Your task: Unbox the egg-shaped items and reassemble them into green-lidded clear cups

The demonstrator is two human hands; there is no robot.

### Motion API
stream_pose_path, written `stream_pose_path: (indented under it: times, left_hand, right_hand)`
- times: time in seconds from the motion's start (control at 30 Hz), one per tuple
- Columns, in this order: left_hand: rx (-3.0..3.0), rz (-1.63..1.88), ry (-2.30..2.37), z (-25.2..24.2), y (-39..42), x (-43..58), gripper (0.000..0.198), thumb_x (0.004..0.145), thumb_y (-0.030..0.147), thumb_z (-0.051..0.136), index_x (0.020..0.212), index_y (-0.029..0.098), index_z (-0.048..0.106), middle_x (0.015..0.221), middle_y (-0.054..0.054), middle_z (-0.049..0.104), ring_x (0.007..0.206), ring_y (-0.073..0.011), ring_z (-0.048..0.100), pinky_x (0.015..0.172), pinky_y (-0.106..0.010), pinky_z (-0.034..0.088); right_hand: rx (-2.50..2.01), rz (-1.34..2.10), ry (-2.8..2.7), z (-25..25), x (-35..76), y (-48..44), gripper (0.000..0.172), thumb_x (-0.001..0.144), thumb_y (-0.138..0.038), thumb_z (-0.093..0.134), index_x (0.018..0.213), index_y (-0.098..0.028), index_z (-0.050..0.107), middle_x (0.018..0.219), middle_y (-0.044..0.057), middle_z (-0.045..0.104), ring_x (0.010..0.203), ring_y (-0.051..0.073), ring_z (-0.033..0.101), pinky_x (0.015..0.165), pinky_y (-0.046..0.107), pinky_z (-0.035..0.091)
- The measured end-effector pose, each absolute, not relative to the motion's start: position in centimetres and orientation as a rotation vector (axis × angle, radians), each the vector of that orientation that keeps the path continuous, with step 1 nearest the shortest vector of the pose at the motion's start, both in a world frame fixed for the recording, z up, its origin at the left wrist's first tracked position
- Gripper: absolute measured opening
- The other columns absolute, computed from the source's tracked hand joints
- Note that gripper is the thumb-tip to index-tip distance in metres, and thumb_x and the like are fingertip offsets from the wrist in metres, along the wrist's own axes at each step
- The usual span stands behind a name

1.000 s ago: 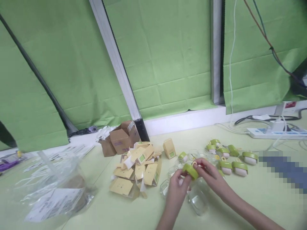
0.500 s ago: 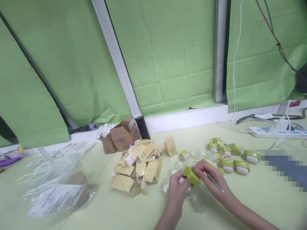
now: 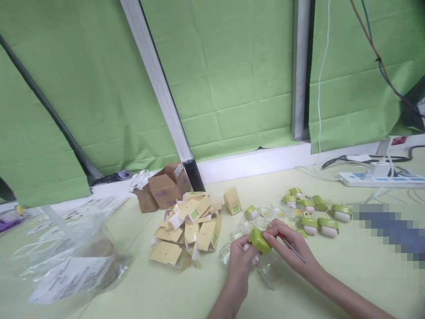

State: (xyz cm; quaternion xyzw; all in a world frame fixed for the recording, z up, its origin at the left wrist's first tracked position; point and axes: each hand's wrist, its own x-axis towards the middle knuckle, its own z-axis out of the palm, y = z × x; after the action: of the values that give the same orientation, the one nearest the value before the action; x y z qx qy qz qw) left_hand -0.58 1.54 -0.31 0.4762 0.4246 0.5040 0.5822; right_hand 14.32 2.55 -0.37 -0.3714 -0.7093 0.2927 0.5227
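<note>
"So, where is the green cap (image 3: 260, 241)?"

"Between both hands, above the clear containers (image 3: 272, 274), well out from the far edge of the surface (image 3: 166, 297)."

"How does each grip stand?"

"The left hand (image 3: 241, 257) pinches the cap from its side, probably to steady it. The right hand (image 3: 295, 241) is closed around a red-handled tool (image 3: 282, 236), its thumb against the cap."

"Why does the tool slant like that?"

"Presumably to leave the thumb and fingertips free for the cap; its purpose I can't tell."

"And the rest?"

"Green-capped pieces (image 3: 328, 223) sit toward the right edge, short of the power strip (image 3: 352, 179) near the far right corner. Yellow cartons (image 3: 166, 254) are heaped left of the hands, perhaps to leave room for the containers. One carton (image 3: 231, 201) stands upright, apart, nearer the far edge."
</note>
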Motion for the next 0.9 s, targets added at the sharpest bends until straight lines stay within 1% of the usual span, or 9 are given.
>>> stream_pose_path:
  times: [0.13,0.23,0.33,0.43,0.5,0.67,0.77,0.83,0.9]
  left_hand:
    - [1.162,1.152,1.03,-0.3,1.6,-0.6,0.032,0.066,0.045,0.065,0.065,0.015,0.055,0.052,0.006,0.039,0.05,-0.0073,0.028,0.049,-0.021,0.026]
    - [1.214,1.157,1.091,-0.4,1.9,-0.4,0.031,0.067,0.046,0.061,0.071,0.017,0.051,0.058,0.005,0.041,0.051,-0.0079,0.031,0.049,-0.021,0.028]
    - [1.321,1.157,1.196,-0.6,2.4,-0.6,0.025,0.068,0.043,0.054,0.072,0.021,0.042,0.059,0.006,0.038,0.051,-0.009,0.032,0.051,-0.021,0.031]
    - [1.502,1.143,1.357,-0.3,3.1,-1.4,0.018,0.065,0.03,0.052,0.069,0.022,0.036,0.062,0.005,0.038,0.057,-0.0117,0.038,0.058,-0.023,0.035]
    - [1.652,1.111,1.475,0.1,3.9,-2.2,0.014,0.064,0.023,0.051,0.069,0.022,0.038,0.068,0.003,0.043,0.067,-0.0151,0.043,0.067,-0.027,0.036]
    - [1.976,0.926,1.695,1.0,7.0,-3.9,0.005,0.069,0.017,0.047,0.072,0.021,0.047,0.081,-0.004,0.049,0.089,-0.0242,0.045,0.086,-0.037,0.032]
    - [2.081,0.791,1.785,0.8,8.1,-4.1,0.013,0.069,0.014,0.046,0.079,0.019,0.053,0.088,-0.008,0.053,0.096,-0.0272,0.044,0.091,-0.039,0.029]
    - [2.115,0.737,1.839,0.5,8.3,-4.1,0.022,0.071,0.014,0.045,0.089,0.017,0.056,0.097,-0.01,0.053,0.103,-0.0289,0.042,0.094,-0.041,0.028]
    - [2.121,0.714,1.882,0.2,8.4,-4.3,0.028,0.072,0.016,0.044,0.098,0.018,0.055,0.104,-0.01,0.053,0.109,-0.0299,0.04,0.097,-0.042,0.026]
  right_hand:
    - [-0.854,0.742,-1.793,0.7,15.0,2.8,0.028,0.089,-0.036,0.05,0.067,-0.021,0.059,0.068,0.001,0.055,0.067,0.018,0.052,0.063,0.031,0.043]
    - [-0.85,0.798,-1.784,0.9,14.9,3.0,0.021,0.088,-0.038,0.051,0.084,-0.022,0.064,0.08,0.004,0.062,0.078,0.02,0.059,0.071,0.033,0.048]
    - [-0.865,0.869,-1.741,0.5,14.5,3.5,0.021,0.085,-0.038,0.056,0.098,-0.021,0.057,0.091,0.005,0.064,0.085,0.02,0.063,0.073,0.032,0.051]
    - [-0.903,0.821,-1.731,-0.2,14.5,4.1,0.019,0.083,-0.034,0.058,0.094,-0.02,0.05,0.088,0.003,0.06,0.084,0.018,0.061,0.073,0.031,0.051]
    - [-0.937,0.736,-1.765,-0.7,14.8,4.4,0.016,0.08,-0.029,0.059,0.088,-0.021,0.048,0.086,0.001,0.057,0.081,0.017,0.057,0.073,0.031,0.048]
    - [-0.993,0.575,-1.988,-0.8,15.2,4.7,0.017,0.073,-0.031,0.068,0.077,-0.022,0.054,0.078,-0.002,0.062,0.075,0.018,0.057,0.069,0.03,0.044]
    - [-1.098,0.481,-2.017,-0.1,16.9,5.2,0.018,0.086,-0.038,0.054,0.079,-0.022,0.055,0.077,0.001,0.064,0.073,0.019,0.058,0.066,0.031,0.044]
    - [-1.204,0.421,-1.991,0.4,19.2,5.6,0.029,0.095,-0.035,0.032,0.081,-0.022,0.054,0.068,0.001,0.061,0.061,0.018,0.056,0.057,0.03,0.042]
    - [-1.266,0.366,-1.998,0.7,21.7,5.7,0.03,0.095,-0.034,0.031,0.076,-0.023,0.052,0.063,0.001,0.058,0.057,0.019,0.053,0.055,0.03,0.039]
